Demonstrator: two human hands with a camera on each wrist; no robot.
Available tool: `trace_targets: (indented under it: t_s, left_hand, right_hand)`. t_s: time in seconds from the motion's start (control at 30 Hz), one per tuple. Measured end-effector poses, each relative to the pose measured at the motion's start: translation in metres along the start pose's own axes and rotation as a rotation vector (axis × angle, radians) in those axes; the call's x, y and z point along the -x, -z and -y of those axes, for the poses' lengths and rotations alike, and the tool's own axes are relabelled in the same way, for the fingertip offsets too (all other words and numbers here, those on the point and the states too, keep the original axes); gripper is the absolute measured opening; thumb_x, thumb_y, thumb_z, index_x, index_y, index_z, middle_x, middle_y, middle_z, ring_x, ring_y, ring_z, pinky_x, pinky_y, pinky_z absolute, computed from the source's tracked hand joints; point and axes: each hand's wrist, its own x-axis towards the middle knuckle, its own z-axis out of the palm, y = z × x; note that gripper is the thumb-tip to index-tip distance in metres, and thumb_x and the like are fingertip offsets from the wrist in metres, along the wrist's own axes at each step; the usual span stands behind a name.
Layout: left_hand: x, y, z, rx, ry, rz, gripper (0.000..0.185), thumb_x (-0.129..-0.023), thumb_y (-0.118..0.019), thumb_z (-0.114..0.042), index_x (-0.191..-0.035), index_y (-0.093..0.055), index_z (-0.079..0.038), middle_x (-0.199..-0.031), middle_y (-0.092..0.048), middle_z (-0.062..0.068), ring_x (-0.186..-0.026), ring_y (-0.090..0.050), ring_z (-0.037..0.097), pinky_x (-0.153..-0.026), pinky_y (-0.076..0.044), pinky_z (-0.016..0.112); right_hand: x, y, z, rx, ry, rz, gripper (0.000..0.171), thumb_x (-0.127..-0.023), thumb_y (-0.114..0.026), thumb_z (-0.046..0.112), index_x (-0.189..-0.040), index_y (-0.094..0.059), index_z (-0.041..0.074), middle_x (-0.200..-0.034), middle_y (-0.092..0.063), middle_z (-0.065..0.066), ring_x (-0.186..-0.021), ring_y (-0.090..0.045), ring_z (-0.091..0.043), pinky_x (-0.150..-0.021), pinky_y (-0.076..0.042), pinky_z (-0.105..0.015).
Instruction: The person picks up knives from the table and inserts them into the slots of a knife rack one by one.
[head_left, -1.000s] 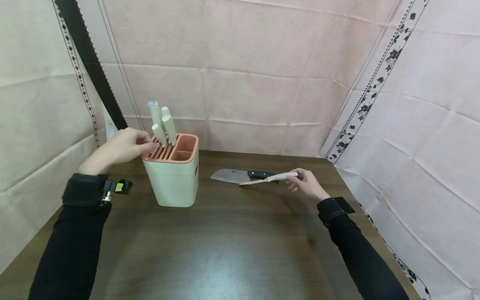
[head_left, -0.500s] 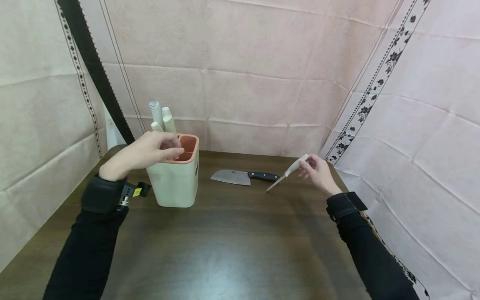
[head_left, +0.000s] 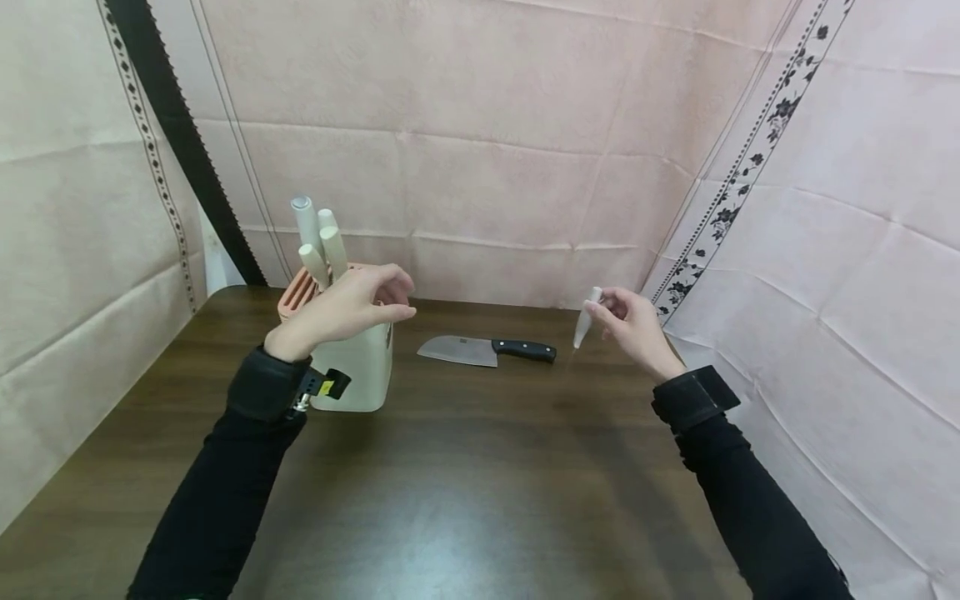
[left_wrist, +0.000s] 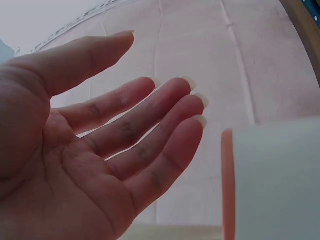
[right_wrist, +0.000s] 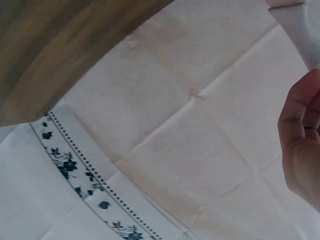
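The right hand (head_left: 633,325) pinches the white-handled knife (head_left: 587,319), blade down; the left hand (head_left: 352,304), fingers relaxed, should steady the knife block (head_left: 360,367).

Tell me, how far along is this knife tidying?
Three pale handles already stand in the slots of the knife block. In hand: the right hand pinches a small white-handled knife, lifted off the table with its blade pointing down. The left hand hovers open in front of the block, holding nothing. Left: that small knife is not yet in a slot, and the black-handled cleaver lies on the table untouched.
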Motion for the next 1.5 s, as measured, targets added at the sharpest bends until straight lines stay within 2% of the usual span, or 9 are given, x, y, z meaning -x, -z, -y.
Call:
trace_targets:
  t_s: [0.17,0.37,0.47,0.7,0.87,1.0,1.23,1.37,1.5]
  left_hand:
    - [-0.007,-0.009,-0.003,0.026,0.012,-0.01,0.034,-0.093,-0.064,-0.019,-0.122,-0.055,-0.002,-0.108,-0.067,0.014,-0.101,-0.064,0.026,-0.088,-0.051,0.043]
    - [-0.014,-0.018,-0.009,0.024,0.011,-0.004,0.039,-0.092,-0.065,-0.018,-0.125,-0.053,-0.001,-0.108,-0.068,0.015,-0.098,-0.064,0.026,-0.087,-0.053,0.042]
    - [-0.018,-0.022,-0.013,0.019,0.006,0.009,0.041,-0.091,-0.067,-0.018,-0.125,-0.053,0.0,-0.107,-0.068,0.015,-0.096,-0.065,0.026,-0.085,-0.054,0.041]
    - [-0.025,-0.029,-0.015,0.015,0.001,0.041,0.043,-0.09,-0.068,-0.019,-0.125,-0.052,0.0,-0.105,-0.068,0.016,-0.095,-0.064,0.026,-0.087,-0.053,0.042]
    - [-0.027,-0.033,-0.016,0.004,0.002,0.056,0.042,-0.09,-0.068,-0.019,-0.125,-0.053,-0.001,-0.104,-0.069,0.015,-0.092,-0.065,0.024,-0.084,-0.053,0.04]
    - [-0.03,-0.036,-0.017,0.002,-0.011,0.064,0.041,-0.09,-0.068,-0.019,-0.124,-0.053,0.0,-0.103,-0.069,0.015,-0.09,-0.065,0.023,-0.082,-0.053,0.039]
    - [-0.032,-0.041,-0.017,-0.007,-0.018,0.071,0.041,-0.09,-0.069,-0.019,-0.123,-0.054,-0.001,-0.102,-0.07,0.013,-0.09,-0.065,0.022,-0.081,-0.054,0.038]
    - [-0.034,-0.043,-0.017,-0.004,-0.015,0.073,0.041,-0.089,-0.069,-0.019,-0.123,-0.055,-0.001,-0.102,-0.07,0.013,-0.091,-0.066,0.023,-0.082,-0.054,0.039]
    - [-0.035,-0.045,-0.017,-0.002,-0.012,0.082,0.041,-0.089,-0.069,-0.019,-0.123,-0.055,-0.001,-0.102,-0.07,0.014,-0.092,-0.065,0.024,-0.084,-0.054,0.04]
  right_hand:
    - [-0.001,0.0,0.022,-0.005,-0.02,0.033,0.029,-0.093,-0.064,0.018,-0.111,-0.062,-0.005,-0.087,-0.064,-0.019,-0.062,-0.056,-0.002,-0.056,-0.051,-0.018]
    - [0.004,0.001,0.06,0.001,0.011,0.059,0.026,-0.091,-0.065,0.008,-0.109,-0.063,-0.011,-0.086,-0.065,-0.024,-0.063,-0.059,-0.012,-0.056,-0.051,-0.02]
    - [0.005,0.001,0.069,0.014,0.028,0.068,0.024,-0.09,-0.066,0.008,-0.107,-0.064,-0.01,-0.086,-0.066,-0.026,-0.063,-0.06,-0.017,-0.057,-0.051,-0.02]
    - [-0.002,-0.003,0.062,-0.013,0.082,0.089,0.02,-0.088,-0.069,0.01,-0.103,-0.068,-0.005,-0.082,-0.066,-0.023,-0.067,-0.059,-0.026,-0.056,-0.046,-0.02]
    - [-0.01,-0.01,0.043,-0.043,0.045,0.121,0.024,-0.088,-0.07,0.021,-0.104,-0.07,0.003,-0.085,-0.067,-0.019,-0.07,-0.062,-0.025,-0.06,-0.053,-0.03]
    - [-0.014,-0.013,0.041,-0.059,0.031,0.141,0.027,-0.088,-0.071,0.026,-0.105,-0.07,0.006,-0.088,-0.069,-0.018,-0.071,-0.065,-0.019,-0.061,-0.054,-0.028]
    - [-0.012,-0.016,0.062,-0.073,0.026,0.166,0.024,-0.089,-0.07,0.017,-0.105,-0.069,-0.001,-0.09,-0.07,-0.024,-0.065,-0.063,-0.003,-0.061,-0.054,-0.023]
    - [-0.008,-0.014,0.083,-0.076,0.028,0.187,0.024,-0.089,-0.068,0.012,-0.106,-0.068,-0.005,-0.092,-0.069,-0.028,-0.064,-0.062,-0.002,-0.061,-0.054,-0.022]
    - [-0.005,-0.014,0.093,-0.078,0.027,0.204,0.024,-0.09,-0.067,0.011,-0.107,-0.067,-0.006,-0.093,-0.068,-0.029,-0.065,-0.062,-0.004,-0.062,-0.055,-0.022]
